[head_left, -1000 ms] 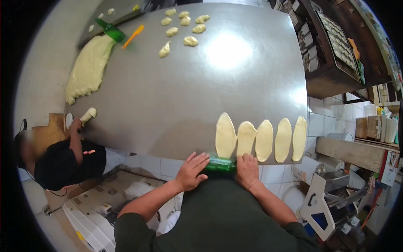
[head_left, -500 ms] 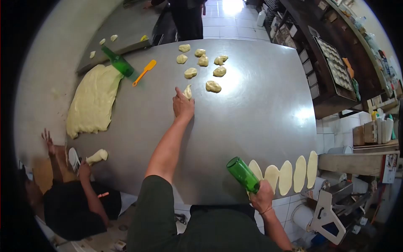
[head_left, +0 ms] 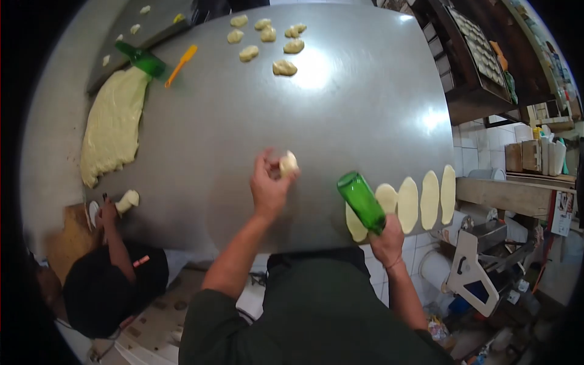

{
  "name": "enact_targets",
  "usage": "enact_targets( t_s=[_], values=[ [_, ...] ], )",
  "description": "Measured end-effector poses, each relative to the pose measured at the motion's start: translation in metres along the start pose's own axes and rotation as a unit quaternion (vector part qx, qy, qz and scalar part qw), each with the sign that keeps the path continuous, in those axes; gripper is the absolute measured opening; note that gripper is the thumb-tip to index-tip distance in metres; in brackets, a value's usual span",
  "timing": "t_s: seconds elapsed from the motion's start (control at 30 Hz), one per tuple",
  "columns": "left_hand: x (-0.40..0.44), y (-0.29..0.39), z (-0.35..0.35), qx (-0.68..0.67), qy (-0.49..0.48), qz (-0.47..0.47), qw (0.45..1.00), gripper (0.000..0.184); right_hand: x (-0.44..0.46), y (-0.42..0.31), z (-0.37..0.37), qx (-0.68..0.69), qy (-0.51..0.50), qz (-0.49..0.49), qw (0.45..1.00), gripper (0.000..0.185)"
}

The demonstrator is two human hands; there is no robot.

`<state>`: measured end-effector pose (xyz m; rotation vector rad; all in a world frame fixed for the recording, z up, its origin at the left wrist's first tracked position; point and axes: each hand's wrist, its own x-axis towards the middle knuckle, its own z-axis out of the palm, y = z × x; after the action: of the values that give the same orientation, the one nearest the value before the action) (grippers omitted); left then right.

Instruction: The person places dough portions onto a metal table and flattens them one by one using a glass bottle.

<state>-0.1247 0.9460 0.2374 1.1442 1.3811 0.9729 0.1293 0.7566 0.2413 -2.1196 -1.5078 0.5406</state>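
Observation:
Above the middle of the steel table, my left hand (head_left: 271,185) is closed on a small piece of dough (head_left: 288,163), held at the fingertips and partly blurred. My right hand (head_left: 387,239) grips a green glass bottle (head_left: 362,199) by its lower end as I look at it, the wider end pointing up and left. Beside and partly under the bottle lie several flattened dough ovals (head_left: 409,204) in a row along the table's near right edge. Further off, several dough lumps (head_left: 285,67) rest near the far side of the table.
A large dough slab (head_left: 115,125) lies at the left, with another green bottle (head_left: 143,61) and an orange spatula (head_left: 182,65) by its far end. A co-worker (head_left: 115,274) at lower left holds a dough piece (head_left: 128,201). A filled tray (head_left: 476,45) stands at far right.
My left hand has lifted the dough piece off the table and drawn it nearer to me. The bottle stays in my right hand. The view has tilted downward.

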Motion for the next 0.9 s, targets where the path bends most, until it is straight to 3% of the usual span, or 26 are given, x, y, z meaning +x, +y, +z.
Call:
enact_targets(
  t_s=[0.1, 0.17, 0.23, 0.27, 0.33, 0.4, 0.47, 0.5, 0.57, 0.6, 0.67, 0.83, 0.9],
  values=[
    [-0.109, -0.031, 0.038, 0.008, -0.034, -0.045, 0.998, 0.066, 0.007, 0.015, -0.021, -0.001, 0.003, -0.021, 1.000, 0.022],
    [-0.140, -0.056, 0.061, 0.044, -0.032, -0.053, 0.997, 0.063, 0.004, 0.029, -0.031, 0.003, -0.008, -0.025, 1.000, 0.021],
    [-0.147, -0.087, 0.078, 0.225, 0.001, 0.092, 0.970, 0.058, -0.003, 0.043, -0.040, 0.002, -0.007, -0.031, 0.999, 0.022],
    [-0.148, -0.089, 0.082, 0.225, 0.005, 0.092, 0.970, 0.058, -0.008, 0.048, -0.042, 0.003, -0.007, -0.035, 0.999, 0.022],
    [-0.144, -0.088, 0.091, 0.357, 0.076, 0.135, 0.921, 0.059, -0.019, 0.058, -0.045, 0.006, -0.017, -0.025, 1.000, 0.022],
    [-0.154, -0.090, 0.084, 0.326, 0.090, 0.141, 0.930, 0.062, -0.033, 0.064, -0.047, 0.012, -0.020, -0.025, 0.999, 0.022],
    [-0.178, -0.090, 0.074, 0.339, 0.071, 0.234, 0.908, 0.076, -0.039, 0.070, -0.042, 0.024, -0.017, -0.021, 0.999, 0.022],
    [-0.187, -0.092, 0.073, 0.342, 0.071, 0.234, 0.907, 0.076, -0.043, 0.075, -0.039, 0.035, -0.029, -0.013, 0.999, 0.023],
    [-0.203, -0.094, 0.071, 0.484, -0.149, 0.303, 0.807, 0.097, -0.047, 0.075, -0.037, 0.047, -0.046, -0.007, 0.998, 0.023],
    [-0.202, -0.096, 0.071, 0.486, -0.147, 0.302, 0.807, 0.097, -0.046, 0.074, -0.036, 0.051, -0.059, -0.020, 0.997, 0.023],
    [-0.189, -0.096, 0.076, 0.554, -0.215, 0.205, 0.778, 0.112, -0.036, 0.068, -0.030, 0.056, -0.068, -0.035, 0.996, 0.023],
    [-0.202, -0.073, 0.074, 0.571, -0.191, 0.173, 0.779, 0.116, 0.007, 0.050, -0.010, 0.035, -0.058, -0.161, 0.985, 0.025],
    [-0.205, -0.062, 0.059, 0.438, -0.009, 0.345, 0.830, 0.106, 0.022, 0.045, -0.005, -0.026, -0.097, -0.185, 0.978, 0.025]
  ],
)
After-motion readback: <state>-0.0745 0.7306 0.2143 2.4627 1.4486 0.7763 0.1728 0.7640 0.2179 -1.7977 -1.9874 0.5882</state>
